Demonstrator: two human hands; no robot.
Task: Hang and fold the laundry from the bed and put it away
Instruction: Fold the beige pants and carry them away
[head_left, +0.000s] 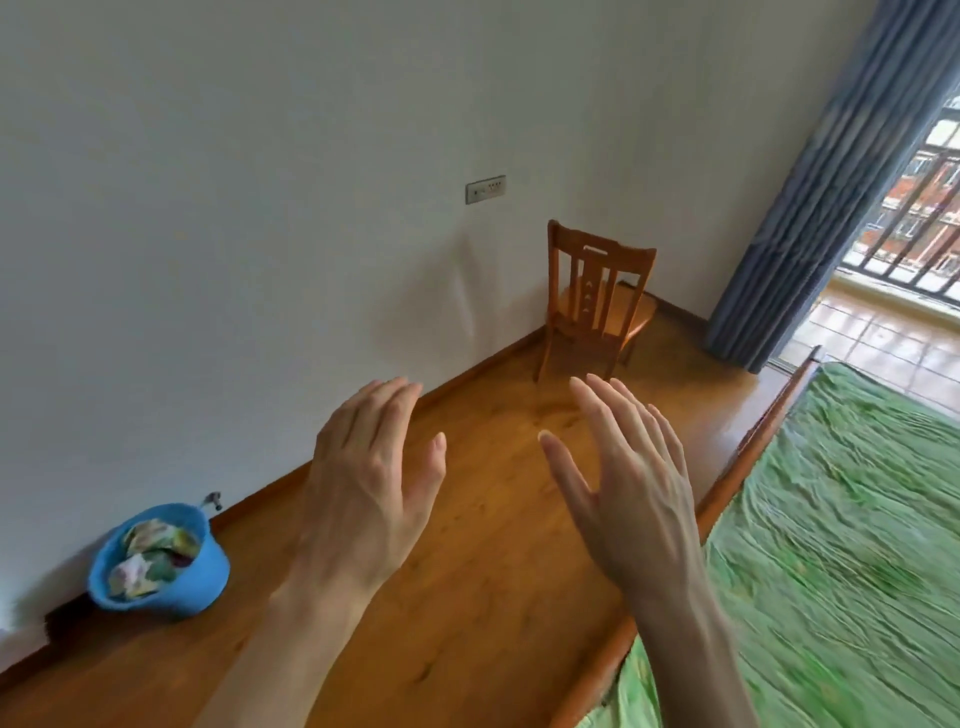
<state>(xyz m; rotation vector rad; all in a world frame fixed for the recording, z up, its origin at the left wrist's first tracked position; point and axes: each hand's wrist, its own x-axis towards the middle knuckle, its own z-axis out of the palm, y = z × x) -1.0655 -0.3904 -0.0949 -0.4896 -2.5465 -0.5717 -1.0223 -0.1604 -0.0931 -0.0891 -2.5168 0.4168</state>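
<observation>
Laundry (156, 556) in 1 basin (208, 582), 2 hands (371, 483) empty, 1 bed (857, 545)

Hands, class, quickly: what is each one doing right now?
Left hand: open, fingers straight, holding nothing.
Right hand: open, fingers spread, holding nothing.
</observation>
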